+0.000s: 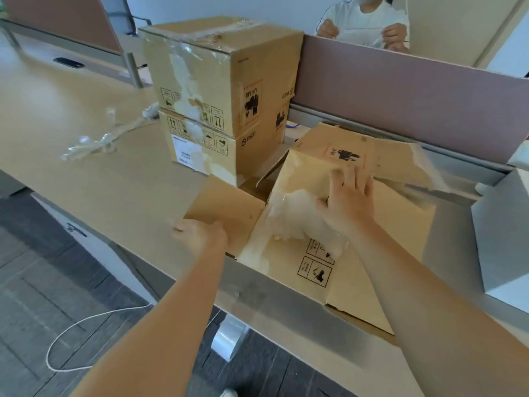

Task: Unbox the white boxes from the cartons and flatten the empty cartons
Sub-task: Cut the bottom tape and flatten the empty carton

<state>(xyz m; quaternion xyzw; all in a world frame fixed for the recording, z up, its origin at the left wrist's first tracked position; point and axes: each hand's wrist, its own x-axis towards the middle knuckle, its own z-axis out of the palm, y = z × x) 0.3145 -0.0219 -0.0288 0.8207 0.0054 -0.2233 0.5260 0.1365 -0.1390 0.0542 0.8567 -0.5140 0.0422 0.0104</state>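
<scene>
An emptied brown carton (369,253) lies collapsed on the wooden desk (86,156), overhanging its front edge. My right hand (350,197) presses flat on the carton's upper panel, fingers spread, beside a wad of torn clear tape (294,216). My left hand (200,233) rests on the carton's left flap (226,207), with fingers curled over the flap's near edge. Two closed cartons stand stacked behind, the upper carton (226,70) on the lower carton (217,150). A white box (503,230) stands at the right.
A strip of crumpled clear tape (94,141) lies on the desk to the left. A mauve partition (415,110) runs along the back, with another person's hands (395,35) beyond it. A white cord (71,339) loops on the dark floor below the desk.
</scene>
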